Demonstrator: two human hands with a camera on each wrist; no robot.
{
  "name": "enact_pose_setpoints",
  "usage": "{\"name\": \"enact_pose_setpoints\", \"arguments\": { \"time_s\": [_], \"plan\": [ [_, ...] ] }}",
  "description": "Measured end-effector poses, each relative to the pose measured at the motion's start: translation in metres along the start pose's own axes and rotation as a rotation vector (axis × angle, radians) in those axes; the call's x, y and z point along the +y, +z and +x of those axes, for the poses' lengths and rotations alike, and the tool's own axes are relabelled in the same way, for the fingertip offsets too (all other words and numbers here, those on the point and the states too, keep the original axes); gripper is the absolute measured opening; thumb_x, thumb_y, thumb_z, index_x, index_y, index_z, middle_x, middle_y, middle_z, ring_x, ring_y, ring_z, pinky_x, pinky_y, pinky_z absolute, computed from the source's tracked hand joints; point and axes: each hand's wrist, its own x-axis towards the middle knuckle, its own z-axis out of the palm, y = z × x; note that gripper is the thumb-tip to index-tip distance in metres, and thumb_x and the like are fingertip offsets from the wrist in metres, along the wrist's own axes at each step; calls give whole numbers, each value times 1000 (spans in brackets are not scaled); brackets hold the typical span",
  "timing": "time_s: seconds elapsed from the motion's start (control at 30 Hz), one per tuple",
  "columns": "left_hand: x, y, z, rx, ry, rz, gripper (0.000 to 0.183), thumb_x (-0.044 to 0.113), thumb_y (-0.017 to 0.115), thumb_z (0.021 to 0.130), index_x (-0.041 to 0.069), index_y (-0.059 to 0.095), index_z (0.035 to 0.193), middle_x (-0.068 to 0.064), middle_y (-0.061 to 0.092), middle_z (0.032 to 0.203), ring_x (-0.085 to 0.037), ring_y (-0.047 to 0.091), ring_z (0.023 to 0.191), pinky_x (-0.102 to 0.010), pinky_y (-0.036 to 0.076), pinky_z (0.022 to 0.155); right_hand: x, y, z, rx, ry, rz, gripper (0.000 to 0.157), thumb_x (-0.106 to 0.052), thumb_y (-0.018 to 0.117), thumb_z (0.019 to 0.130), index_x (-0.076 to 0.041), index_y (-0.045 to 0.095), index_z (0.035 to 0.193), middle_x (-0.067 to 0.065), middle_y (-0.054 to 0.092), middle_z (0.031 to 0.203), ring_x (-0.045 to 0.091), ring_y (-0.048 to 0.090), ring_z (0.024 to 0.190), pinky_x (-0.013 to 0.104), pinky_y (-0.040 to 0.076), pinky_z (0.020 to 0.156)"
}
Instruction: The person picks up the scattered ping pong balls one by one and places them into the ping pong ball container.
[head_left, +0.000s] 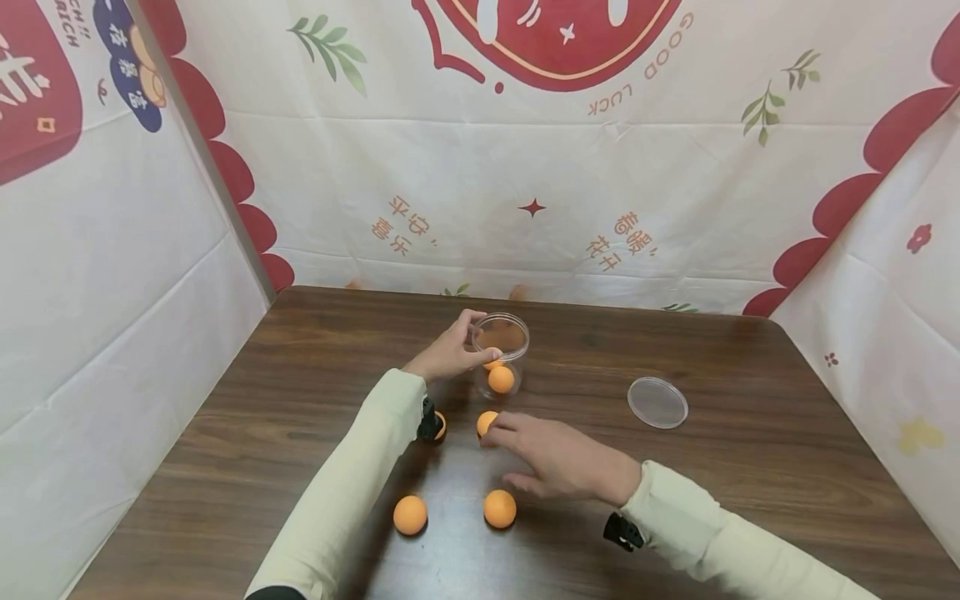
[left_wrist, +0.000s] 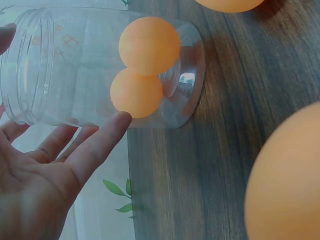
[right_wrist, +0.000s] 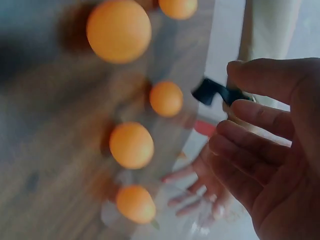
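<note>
My left hand (head_left: pixel 455 350) grips a clear plastic jar (left_wrist: pixel 85 65) near its open mouth, thumb on one side and fingers on the other. Inside the jar, by its base, lie two orange ping-pong balls (left_wrist: pixel 149 46), one against the other. My right hand (head_left: pixel 562 457) hovers over the table with fingers spread loosely, holding nothing. Its fingertips overlap an orange ball (head_left: pixel 487 424) in the head view. Closer to me lie a ball (head_left: pixel 500 509) below the right hand and another ball (head_left: pixel 410 515) to its left. A further ball (head_left: pixel 441 427) is partly hidden behind the left wrist.
A clear round lid (head_left: pixel 657 402) lies flat on the brown wooden table (head_left: pixel 570 542), right of the jar. Printed white cloth (head_left: pixel 480 167) hangs behind the table and along both sides. Each wrist carries a black strap mount (head_left: pixel 624 531).
</note>
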Motion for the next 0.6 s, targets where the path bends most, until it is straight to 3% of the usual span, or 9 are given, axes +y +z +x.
{"name": "enact_pose_setpoints", "arguments": {
  "time_s": [0.23, 0.6],
  "plan": [
    [1, 0, 0, -1, -5, -9, 72, 32, 64, 91, 12, 22, 145, -24, 38, 140, -30, 57, 113, -34, 55, 77, -12, 21, -3, -75, 5, 83, 37, -25, 69, 87, -12, 58, 119, -3, 54, 116, 5, 54, 98, 22, 50, 81],
    [0, 1, 1, 4, -20, -31, 73, 33, 65, 90, 13, 22, 145, -22, 38, 139, -30, 56, 114, -38, 55, 78, -14, 54, -8, -108, -62, 125, 38, -27, 73, 83, -15, 59, 117, -5, 55, 112, 1, 52, 95, 18, 48, 80]
  ]
}}
